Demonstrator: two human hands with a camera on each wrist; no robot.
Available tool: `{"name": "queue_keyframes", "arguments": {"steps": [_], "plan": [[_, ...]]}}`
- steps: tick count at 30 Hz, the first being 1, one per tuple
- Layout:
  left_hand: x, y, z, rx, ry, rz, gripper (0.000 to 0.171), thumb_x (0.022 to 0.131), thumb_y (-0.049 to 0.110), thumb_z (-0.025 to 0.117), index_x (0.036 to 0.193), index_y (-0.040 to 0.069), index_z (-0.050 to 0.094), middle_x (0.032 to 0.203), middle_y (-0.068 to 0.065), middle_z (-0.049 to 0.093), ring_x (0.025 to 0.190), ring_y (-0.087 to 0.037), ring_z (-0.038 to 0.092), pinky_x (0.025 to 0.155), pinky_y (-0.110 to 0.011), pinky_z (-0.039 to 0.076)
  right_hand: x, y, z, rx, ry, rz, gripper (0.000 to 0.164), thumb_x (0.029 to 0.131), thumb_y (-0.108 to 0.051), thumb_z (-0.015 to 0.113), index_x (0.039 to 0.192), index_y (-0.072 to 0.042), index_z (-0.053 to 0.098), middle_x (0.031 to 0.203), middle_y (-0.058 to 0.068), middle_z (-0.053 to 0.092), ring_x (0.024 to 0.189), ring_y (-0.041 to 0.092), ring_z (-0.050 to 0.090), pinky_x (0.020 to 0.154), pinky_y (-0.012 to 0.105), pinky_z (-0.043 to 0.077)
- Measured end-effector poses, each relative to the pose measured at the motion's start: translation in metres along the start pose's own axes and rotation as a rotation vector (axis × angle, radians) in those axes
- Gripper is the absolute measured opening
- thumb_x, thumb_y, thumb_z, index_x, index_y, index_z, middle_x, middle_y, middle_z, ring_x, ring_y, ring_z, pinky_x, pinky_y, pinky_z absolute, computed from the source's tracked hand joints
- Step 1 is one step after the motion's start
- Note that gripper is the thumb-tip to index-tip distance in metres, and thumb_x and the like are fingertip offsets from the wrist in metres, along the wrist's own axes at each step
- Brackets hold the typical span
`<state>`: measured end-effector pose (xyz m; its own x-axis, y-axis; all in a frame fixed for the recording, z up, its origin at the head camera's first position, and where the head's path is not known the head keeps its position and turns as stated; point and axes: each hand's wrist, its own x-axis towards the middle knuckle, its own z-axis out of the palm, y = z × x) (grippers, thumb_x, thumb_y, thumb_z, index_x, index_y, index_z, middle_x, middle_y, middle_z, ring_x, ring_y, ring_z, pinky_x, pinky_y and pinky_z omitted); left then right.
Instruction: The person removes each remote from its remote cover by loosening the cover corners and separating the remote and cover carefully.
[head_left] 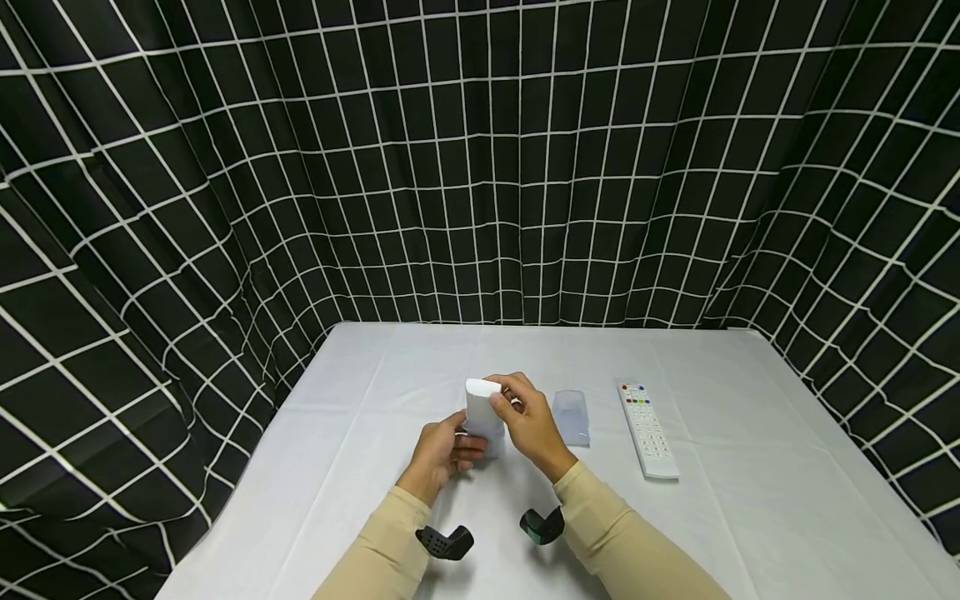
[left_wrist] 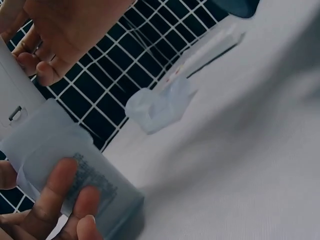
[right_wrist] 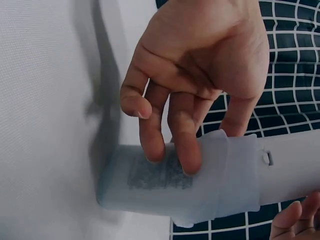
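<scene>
A white remote control (head_left: pixel 482 404) stands tilted upright at the middle of the table, its lower end inside a translucent plastic sleeve (left_wrist: pixel 112 172). A small latch slot shows on its bare back in both wrist views. My left hand (head_left: pixel 438 452) grips the sleeve low down, fingertips over a dark printed patch. Up at the remote's top end, my right hand (head_left: pixel 529 418) pinches it between thumb and fingers. The remote's button side is hidden. Just right of my right hand lies a second translucent plastic piece (head_left: pixel 572 418).
Another white remote (head_left: pixel 649 432) with colored buttons lies face up farther right. A white cloth covers the table (head_left: pixel 780 467). Black curtain (head_left: pixel 495 167) with a white grid surrounds the back and sides. Black devices (head_left: pixel 446 542) sit at both wrists.
</scene>
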<state>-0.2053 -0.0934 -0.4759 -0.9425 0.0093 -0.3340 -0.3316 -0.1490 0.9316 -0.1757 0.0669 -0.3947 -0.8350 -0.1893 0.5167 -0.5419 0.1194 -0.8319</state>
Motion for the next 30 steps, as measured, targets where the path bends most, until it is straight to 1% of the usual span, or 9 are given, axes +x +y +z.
{"name": "queue_keyframes", "arguments": {"steps": [4,8,11,14,17,22,27,29,30], "plan": [[0.000,0.001,0.002,-0.064,-0.008,-0.024,0.053,0.092,0.044,0.059,0.115,-0.004,0.059,0.082,-0.015,0.071,0.072,-0.025,0.068,0.052,-0.029,0.049,-0.001,-0.001,-0.001,0.019,-0.003,-0.004,0.021,0.096,0.001,0.055,0.113,0.008,0.063,0.099,0.017,0.057,0.082,0.027,0.050,0.065,0.025,0.042],[0.000,0.005,0.004,-0.158,-0.018,-0.032,0.051,0.092,0.041,0.061,0.118,-0.003,0.058,0.086,-0.017,0.071,0.079,-0.028,0.068,0.058,-0.031,0.050,-0.001,-0.003,-0.001,0.019,0.021,0.011,0.018,0.096,-0.001,0.055,0.110,0.007,0.065,0.099,0.014,0.058,0.081,0.020,0.051,0.062,0.025,0.044],[0.000,0.008,0.006,-0.225,-0.006,-0.019,0.046,0.092,0.034,0.063,0.120,-0.001,0.056,0.089,-0.019,0.070,0.086,-0.031,0.068,0.063,-0.033,0.051,-0.002,-0.006,0.000,-0.011,0.066,0.033,0.016,0.097,-0.002,0.055,0.102,0.007,0.067,0.096,0.012,0.060,0.074,0.015,0.051,0.058,0.023,0.042],[0.000,0.011,0.009,-0.270,0.014,0.005,0.041,0.092,0.028,0.064,0.119,0.000,0.053,0.090,-0.020,0.070,0.085,-0.031,0.068,0.065,-0.033,0.050,-0.002,-0.009,0.002,-0.063,0.133,0.061,0.015,0.096,-0.002,0.056,0.094,0.006,0.069,0.092,0.010,0.060,0.066,0.011,0.048,0.056,0.023,0.041],[0.001,0.013,0.010,-0.289,0.022,0.030,0.038,0.092,0.024,0.064,0.119,0.001,0.051,0.089,-0.018,0.070,0.082,-0.029,0.067,0.063,-0.031,0.050,-0.002,-0.003,0.004,-0.085,0.185,0.102,0.014,0.093,-0.003,0.058,0.089,0.004,0.069,0.088,0.008,0.059,0.060,0.010,0.047,0.052,0.023,0.040],[0.001,0.016,0.010,-0.325,0.007,0.062,0.037,0.093,0.019,0.062,0.124,0.002,0.049,0.091,-0.012,0.068,0.084,-0.027,0.065,0.066,-0.032,0.047,0.000,0.024,0.006,-0.048,0.215,0.174,0.012,0.088,-0.004,0.061,0.083,0.000,0.071,0.086,0.007,0.058,0.051,0.016,0.051,0.043,0.027,0.045],[0.001,0.021,0.010,-0.341,-0.013,0.111,0.040,0.093,0.012,0.061,0.130,0.004,0.048,0.092,-0.011,0.064,0.080,-0.024,0.060,0.069,-0.034,0.045,0.000,0.029,0.005,0.016,0.224,0.252,0.007,0.081,0.000,0.065,0.077,0.001,0.070,0.087,0.011,0.060,0.054,0.021,0.058,0.045,0.042,0.051],[0.000,0.023,0.010,-0.343,-0.013,0.127,0.041,0.093,0.010,0.061,0.131,0.006,0.048,0.090,-0.012,0.063,0.078,-0.023,0.059,0.069,-0.034,0.045,0.001,0.028,0.005,0.029,0.215,0.290,0.005,0.080,0.001,0.065,0.079,0.001,0.070,0.088,0.011,0.061,0.056,0.020,0.059,0.046,0.045,0.052],[0.000,0.024,0.010,-0.350,-0.012,0.131,0.041,0.092,0.009,0.061,0.131,0.006,0.049,0.089,-0.012,0.064,0.077,-0.022,0.059,0.070,-0.035,0.046,0.001,0.028,0.005,0.031,0.209,0.308,0.005,0.080,0.000,0.066,0.080,0.001,0.070,0.087,0.011,0.061,0.056,0.020,0.059,0.045,0.043,0.051]]}}
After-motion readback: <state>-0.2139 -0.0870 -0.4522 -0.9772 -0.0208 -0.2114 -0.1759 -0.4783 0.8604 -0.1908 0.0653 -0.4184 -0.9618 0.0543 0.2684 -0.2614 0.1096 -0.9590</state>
